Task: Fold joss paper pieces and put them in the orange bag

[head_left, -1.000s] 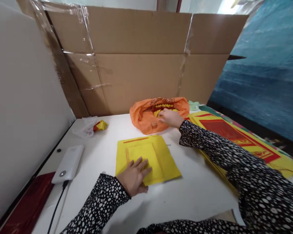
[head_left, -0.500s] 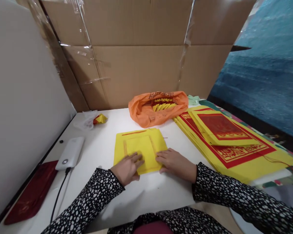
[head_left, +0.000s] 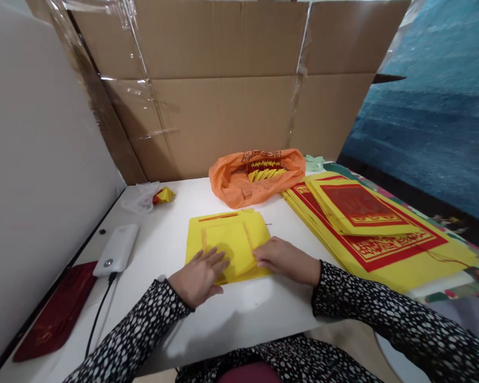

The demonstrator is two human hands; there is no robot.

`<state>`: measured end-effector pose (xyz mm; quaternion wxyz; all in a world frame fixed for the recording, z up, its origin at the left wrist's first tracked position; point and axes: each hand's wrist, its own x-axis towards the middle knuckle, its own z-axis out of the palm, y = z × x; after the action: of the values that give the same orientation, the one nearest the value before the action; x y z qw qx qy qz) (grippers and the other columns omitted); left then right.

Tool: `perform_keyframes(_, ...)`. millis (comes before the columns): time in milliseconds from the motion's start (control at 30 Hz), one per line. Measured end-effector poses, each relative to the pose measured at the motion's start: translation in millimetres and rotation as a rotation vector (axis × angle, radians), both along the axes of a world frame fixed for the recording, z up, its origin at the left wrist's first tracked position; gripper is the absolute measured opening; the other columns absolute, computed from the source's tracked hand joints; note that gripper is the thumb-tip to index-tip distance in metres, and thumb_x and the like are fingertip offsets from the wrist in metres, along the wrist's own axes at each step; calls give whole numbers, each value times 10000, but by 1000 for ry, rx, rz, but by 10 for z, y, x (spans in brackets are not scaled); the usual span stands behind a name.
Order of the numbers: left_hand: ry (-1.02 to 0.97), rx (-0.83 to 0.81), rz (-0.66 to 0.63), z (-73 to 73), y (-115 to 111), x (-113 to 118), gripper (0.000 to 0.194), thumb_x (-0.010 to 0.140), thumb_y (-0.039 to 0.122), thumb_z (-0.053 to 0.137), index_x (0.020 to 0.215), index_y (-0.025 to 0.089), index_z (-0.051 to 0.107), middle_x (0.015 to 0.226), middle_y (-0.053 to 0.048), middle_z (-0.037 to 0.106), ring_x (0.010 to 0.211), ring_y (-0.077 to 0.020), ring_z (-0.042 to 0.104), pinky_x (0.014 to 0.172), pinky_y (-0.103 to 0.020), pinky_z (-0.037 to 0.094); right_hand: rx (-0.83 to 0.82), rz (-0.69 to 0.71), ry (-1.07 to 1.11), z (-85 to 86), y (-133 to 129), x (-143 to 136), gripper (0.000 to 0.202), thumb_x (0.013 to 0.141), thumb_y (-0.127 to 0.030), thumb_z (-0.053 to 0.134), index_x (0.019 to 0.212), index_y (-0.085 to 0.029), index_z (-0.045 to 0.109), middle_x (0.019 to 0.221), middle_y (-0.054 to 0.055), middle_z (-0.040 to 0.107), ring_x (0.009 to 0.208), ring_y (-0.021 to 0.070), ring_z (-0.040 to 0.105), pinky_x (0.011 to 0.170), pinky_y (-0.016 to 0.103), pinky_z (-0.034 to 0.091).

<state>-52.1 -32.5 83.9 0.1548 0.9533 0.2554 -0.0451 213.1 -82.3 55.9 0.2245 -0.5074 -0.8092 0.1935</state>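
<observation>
A stack of yellow paper sheets (head_left: 227, 236) lies on the white table in front of me, with a faint orange frame showing through the top sheet and a red strip near its far edge. My left hand (head_left: 199, 274) rests flat on the near left part of the stack, fingers spread. At the near right, my right hand (head_left: 285, 259) pinches the edge of the top yellow sheet, whose corner is lifted a little from those below. The tips of the right fingers are partly hidden.
An orange plastic bag (head_left: 239, 183) holding folded yellow and red papers stands behind the stack. Large red-printed yellow sheets (head_left: 387, 247) are piled on the right. To the left are a white power bank (head_left: 117, 249) with a cable, a dark red pouch (head_left: 58, 311) and a clear bag (head_left: 141, 197).
My right hand has closed from lying on the paper to pinching the top sheet's near right corner, which has risen. My left hand has shifted slightly left and spread its fingers.
</observation>
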Motion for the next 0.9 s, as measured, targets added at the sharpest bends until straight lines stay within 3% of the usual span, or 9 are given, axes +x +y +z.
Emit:
perform_keyframes(67, -65, 100, 16, 198, -141, -12, 581, 831, 337, 685, 1363, 188, 504, 1454, -160, 470, 1390, -364, 348, 1114, -569, 305, -118, 20, 61, 51, 137, 43, 138, 860, -265, 635, 739, -211, 676, 762, 5, 716, 708, 169, 635, 688, 264, 421)
perform_keyframes(133, -101, 194, -9, 358, -277, 14, 561, 896, 326, 612, 1416, 212, 434, 1503, -132, 410, 1418, -302, 313, 1141, -526, 287, -180, -49, 105, 81, 338, 88, 164, 858, -271, 632, 724, -189, 677, 726, 3, 706, 680, 160, 618, 626, 242, 393)
perform_keyframes(200, -93, 245, -64, 402, -340, 83, 595, 888, 348, 626, 1427, 201, 418, 1519, -134, 379, 1425, -283, 303, 1142, -485, 310, -160, -110, 81, 72, 575, 113, 199, 848, -270, 638, 680, -167, 666, 659, -4, 675, 642, 146, 588, 591, 227, 364)
perform_keyframes(267, -54, 273, -73, 296, -290, 184, 671, 839, 429, 677, 1416, 181, 437, 1523, -158, 359, 1430, -304, 283, 1140, -497, 310, -105, -133, 32, 21, 806, 104, 215, 856, -258, 622, 671, -156, 663, 649, -2, 663, 632, 139, 567, 591, 226, 350)
perform_keyframes(367, 36, 294, 12, -58, -52, 336, 860, 743, 555, 725, 1444, 177, 403, 1532, -190, 321, 1424, -375, 264, 1105, -591, 306, -21, -155, -8, -99, 1053, 33, 185, 859, -235, 611, 703, -155, 670, 726, 22, 685, 696, 150, 578, 648, 234, 360)
perform_keyframes(467, 24, 364, 140, -449, 200, 410, 766, 823, 551, 639, 1468, 238, 368, 1559, -161, 274, 1441, -391, 203, 1090, -687, 220, 42, -177, -39, -218, 1150, -51, 148, 844, -228, 623, 720, -160, 667, 752, 39, 689, 734, 168, 589, 682, 246, 369)
perform_keyframes(567, 6, 378, 238, -721, 326, 404, 720, 859, 600, 545, 1478, 293, 342, 1546, -140, 322, 1418, -426, 244, 1041, -757, 201, 80, -189, -59, -303, 1162, -93, 150, 849, -223, 605, 723, -164, 661, 756, 50, 692, 745, 185, 602, 698, 260, 384)
perform_keyframes(667, -16, 378, 272, -837, 350, 379, 673, 892, 607, 469, 1482, 317, 326, 1539, -114, 349, 1394, -430, 295, 1036, -748, 229, 101, -195, -60, -362, 1158, -90, 168, 865, -215, 569, 725, -174, 654, 771, 47, 696, 755, 186, 611, 711, 264, 396)
perform_keyframes(900, -43, 381, 289, -865, 392, 393, 569, 943, 552, 402, 1466, 335, 352, 1531, -85, 374, 1384, -412, 324, 1056, -696, 271, 127, -232, -65, -445, 1150, -44, 179, 861, -271, 547, 713, -187, 600, 763, 40, 666, 733, 195, 591, 679, 275, 390)
